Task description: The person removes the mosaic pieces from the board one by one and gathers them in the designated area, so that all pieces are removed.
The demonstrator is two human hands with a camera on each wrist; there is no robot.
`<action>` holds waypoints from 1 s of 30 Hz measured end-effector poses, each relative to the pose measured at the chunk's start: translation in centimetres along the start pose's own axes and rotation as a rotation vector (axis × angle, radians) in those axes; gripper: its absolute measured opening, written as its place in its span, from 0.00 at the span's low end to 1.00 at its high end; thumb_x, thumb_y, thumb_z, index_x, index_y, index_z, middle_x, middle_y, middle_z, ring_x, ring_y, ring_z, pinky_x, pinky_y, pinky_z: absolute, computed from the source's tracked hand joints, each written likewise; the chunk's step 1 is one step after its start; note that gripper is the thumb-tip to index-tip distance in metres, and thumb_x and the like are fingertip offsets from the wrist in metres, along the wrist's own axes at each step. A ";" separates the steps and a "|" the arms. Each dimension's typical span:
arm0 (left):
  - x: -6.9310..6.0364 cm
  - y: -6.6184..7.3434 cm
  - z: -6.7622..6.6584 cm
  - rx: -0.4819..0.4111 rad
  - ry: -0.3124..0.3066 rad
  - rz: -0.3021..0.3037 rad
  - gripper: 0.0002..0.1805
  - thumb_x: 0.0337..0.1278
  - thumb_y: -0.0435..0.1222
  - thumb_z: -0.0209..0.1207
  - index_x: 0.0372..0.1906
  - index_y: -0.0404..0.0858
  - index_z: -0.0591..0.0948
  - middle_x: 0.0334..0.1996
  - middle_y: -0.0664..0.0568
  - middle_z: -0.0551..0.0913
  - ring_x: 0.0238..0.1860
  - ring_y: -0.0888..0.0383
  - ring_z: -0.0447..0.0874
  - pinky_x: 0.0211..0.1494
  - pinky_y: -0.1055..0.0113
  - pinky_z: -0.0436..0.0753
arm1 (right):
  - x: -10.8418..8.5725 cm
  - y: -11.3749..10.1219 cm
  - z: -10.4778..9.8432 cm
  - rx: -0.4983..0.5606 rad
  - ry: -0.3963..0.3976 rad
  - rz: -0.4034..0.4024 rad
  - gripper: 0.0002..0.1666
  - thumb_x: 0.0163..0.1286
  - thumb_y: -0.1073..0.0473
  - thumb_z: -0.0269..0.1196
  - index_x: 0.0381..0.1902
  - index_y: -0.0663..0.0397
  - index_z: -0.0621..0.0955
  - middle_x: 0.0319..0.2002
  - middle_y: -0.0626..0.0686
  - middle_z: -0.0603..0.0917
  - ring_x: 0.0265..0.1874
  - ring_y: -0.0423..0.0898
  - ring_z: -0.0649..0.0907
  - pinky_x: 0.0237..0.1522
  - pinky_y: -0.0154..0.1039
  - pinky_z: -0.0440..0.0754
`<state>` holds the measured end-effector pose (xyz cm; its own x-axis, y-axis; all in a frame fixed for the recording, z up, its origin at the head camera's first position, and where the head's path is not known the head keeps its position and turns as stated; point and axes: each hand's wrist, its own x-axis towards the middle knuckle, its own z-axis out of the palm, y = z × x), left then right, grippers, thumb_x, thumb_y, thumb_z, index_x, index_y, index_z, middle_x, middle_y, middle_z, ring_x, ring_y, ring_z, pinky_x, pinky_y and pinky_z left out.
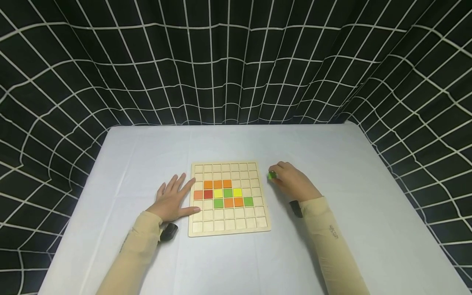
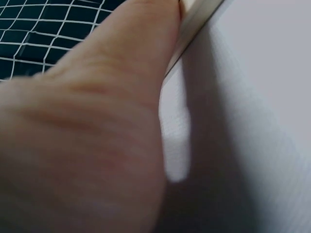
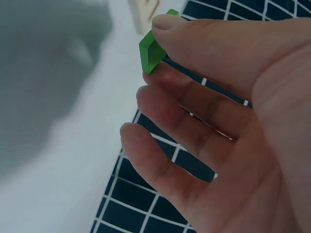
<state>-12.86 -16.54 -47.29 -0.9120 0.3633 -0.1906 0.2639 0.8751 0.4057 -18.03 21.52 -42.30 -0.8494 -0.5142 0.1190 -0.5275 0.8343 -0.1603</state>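
Note:
A square wooden grid board (image 1: 208, 226) lies flat on the table, with coloured square tiles in its middle rows: orange, red, yellow and green. My left hand (image 1: 171, 200) is spread at the board's left edge, its thumb and index fingertips touching the rim. In the left wrist view the thumb side of that hand (image 2: 87, 141) fills much of the picture beside the board's edge. Just off the board's right side, my right hand (image 1: 293, 180) pinches a green tile (image 3: 149, 52) between thumb and index finger. The other fingers of this hand are loosely bent.
A white cloth covers the table (image 1: 228, 266) all round the board. Black curtains with a white grid (image 1: 228, 61) hang behind the table and along both sides. Each wrist bears a small black camera (image 1: 169, 232).

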 end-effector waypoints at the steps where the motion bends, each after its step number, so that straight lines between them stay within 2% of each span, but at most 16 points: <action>1: 0.0 0.0 0.0 -0.001 -0.001 0.001 0.53 0.51 0.66 0.56 0.76 0.47 0.50 0.76 0.40 0.42 0.75 0.37 0.35 0.71 0.35 0.39 | 0.0 0.2 0.1 0.000 -0.003 0.005 0.17 0.59 0.64 0.69 0.47 0.59 0.81 0.43 0.55 0.83 0.44 0.51 0.82 0.50 0.45 0.81; 14: -0.1 0.3 -0.2 -0.021 0.000 0.005 0.52 0.52 0.64 0.58 0.76 0.45 0.51 0.76 0.38 0.42 0.75 0.36 0.35 0.70 0.34 0.38 | 0.2 0.9 1.2 0.033 -0.058 0.110 0.17 0.61 0.63 0.67 0.49 0.55 0.80 0.44 0.53 0.83 0.47 0.50 0.81 0.52 0.45 0.80; 18: 0.0 0.1 0.0 -0.013 0.011 0.005 0.53 0.51 0.65 0.57 0.76 0.46 0.50 0.76 0.39 0.42 0.75 0.37 0.35 0.70 0.35 0.38 | 0.3 0.9 1.5 0.063 -0.050 0.124 0.16 0.62 0.63 0.67 0.48 0.55 0.80 0.47 0.53 0.83 0.50 0.50 0.81 0.54 0.45 0.79; 24: 0.3 -0.5 0.4 0.001 0.004 0.006 0.54 0.51 0.68 0.54 0.77 0.49 0.48 0.77 0.41 0.40 0.75 0.38 0.33 0.71 0.35 0.37 | 0.5 0.9 1.7 0.088 -0.068 0.149 0.10 0.61 0.64 0.67 0.41 0.54 0.81 0.45 0.53 0.84 0.49 0.50 0.82 0.54 0.45 0.79; 30: 0.5 -0.9 0.8 0.013 -0.004 0.009 0.54 0.49 0.71 0.51 0.77 0.51 0.47 0.77 0.42 0.39 0.76 0.39 0.32 0.71 0.35 0.37 | 0.5 0.8 2.2 0.076 -0.103 0.181 0.10 0.62 0.63 0.66 0.42 0.54 0.82 0.47 0.52 0.83 0.51 0.50 0.81 0.56 0.45 0.78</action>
<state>-13.34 -16.90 -48.46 -0.9083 0.3723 -0.1905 0.2761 0.8760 0.3954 -18.92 21.50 -44.52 -0.9255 -0.3783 -0.0182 -0.3627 0.8993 -0.2442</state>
